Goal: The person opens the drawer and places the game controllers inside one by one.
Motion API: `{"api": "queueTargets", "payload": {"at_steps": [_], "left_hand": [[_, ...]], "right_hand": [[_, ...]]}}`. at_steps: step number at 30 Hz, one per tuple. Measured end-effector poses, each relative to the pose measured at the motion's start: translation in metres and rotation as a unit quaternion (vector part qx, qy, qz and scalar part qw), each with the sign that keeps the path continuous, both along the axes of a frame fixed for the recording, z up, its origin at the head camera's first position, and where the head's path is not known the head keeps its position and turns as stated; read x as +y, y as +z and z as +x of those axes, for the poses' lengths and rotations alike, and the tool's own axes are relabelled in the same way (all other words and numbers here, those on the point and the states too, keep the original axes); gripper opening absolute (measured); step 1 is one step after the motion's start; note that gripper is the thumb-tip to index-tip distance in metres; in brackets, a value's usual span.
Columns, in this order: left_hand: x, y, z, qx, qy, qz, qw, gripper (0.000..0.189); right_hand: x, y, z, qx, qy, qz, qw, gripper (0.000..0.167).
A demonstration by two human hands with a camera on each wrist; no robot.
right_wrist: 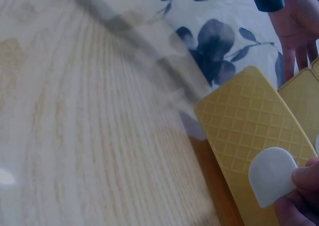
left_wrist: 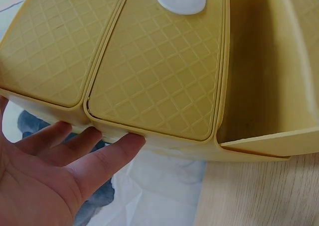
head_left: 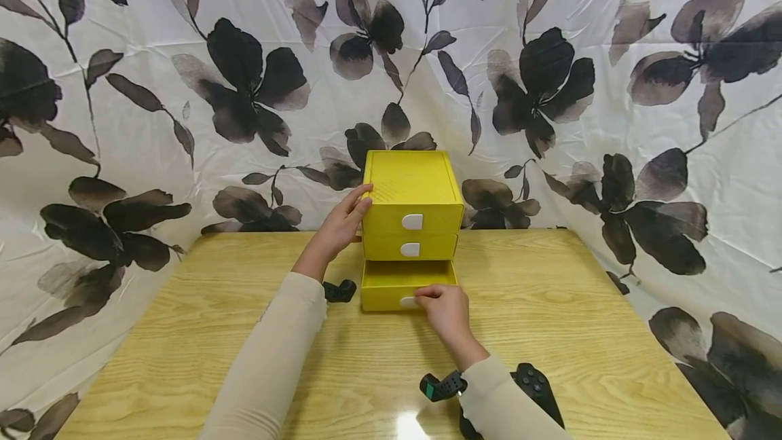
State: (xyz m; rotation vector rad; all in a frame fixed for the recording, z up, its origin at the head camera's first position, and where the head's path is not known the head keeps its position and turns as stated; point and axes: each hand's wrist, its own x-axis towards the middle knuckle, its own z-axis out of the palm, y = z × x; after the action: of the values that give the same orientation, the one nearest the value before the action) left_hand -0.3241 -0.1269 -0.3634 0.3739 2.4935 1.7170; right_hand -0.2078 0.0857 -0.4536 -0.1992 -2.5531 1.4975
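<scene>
A yellow drawer unit (head_left: 412,178), stacked in three tiers, stands at the far middle of the table. Its bottom drawer (head_left: 380,299) is pulled partway out; the two drawers above are closed. My left hand (head_left: 341,226) steadies the unit's left side, and in the left wrist view its extended fingers (left_wrist: 107,159) touch the side wall. Thumb and fingers of my right hand (head_left: 447,314) pinch the white tab handle (right_wrist: 271,175) of the bottom drawer at its edge. White tabs also mark the middle drawer (head_left: 381,247) and the top drawer (head_left: 381,219).
A black device with round buttons (head_left: 537,389) lies near the table's front, partly under my right sleeve (head_left: 504,402). The wooden table (head_left: 201,318) ends at a white floral cloth (head_left: 318,107) behind the unit. Black wrist cameras (head_left: 340,290) sit on both wrists.
</scene>
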Motion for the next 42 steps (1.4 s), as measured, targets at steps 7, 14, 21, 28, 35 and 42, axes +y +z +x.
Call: {"api": "queueTargets", "payload": {"at_steps": [7,14,21,28,35,42], "left_hand": [[-0.001,-0.001,-0.001,0.001,0.002,-0.002,1.0,0.055],[0.0,0.0,0.0,-0.001,0.002,-0.002,1.0,0.054],[0.0,-0.001,-0.001,-0.006,0.005,-0.002,1.0,0.055],[0.001,-0.001,0.0,-0.007,0.006,-0.003,1.0,0.055],[0.001,0.0,0.0,-0.005,0.004,-0.002,1.0,0.054],[0.0,-0.002,-0.002,-0.005,0.001,0.003,1.0,0.054]], "right_hand": [[-0.001,-0.001,0.007,0.004,0.008,-0.003,1.0,0.004],[-0.002,-0.003,0.011,-0.008,0.014,-0.007,0.9999,0.005],[-0.001,-0.002,0.013,-0.006,0.012,0.006,0.9999,0.005],[0.005,0.006,0.012,-0.004,0.017,0.021,0.9996,0.005],[0.012,0.024,0.011,-0.017,0.054,0.004,0.9984,0.006],[0.022,0.042,0.018,-0.026,0.095,-0.027,0.9948,0.01]]}}
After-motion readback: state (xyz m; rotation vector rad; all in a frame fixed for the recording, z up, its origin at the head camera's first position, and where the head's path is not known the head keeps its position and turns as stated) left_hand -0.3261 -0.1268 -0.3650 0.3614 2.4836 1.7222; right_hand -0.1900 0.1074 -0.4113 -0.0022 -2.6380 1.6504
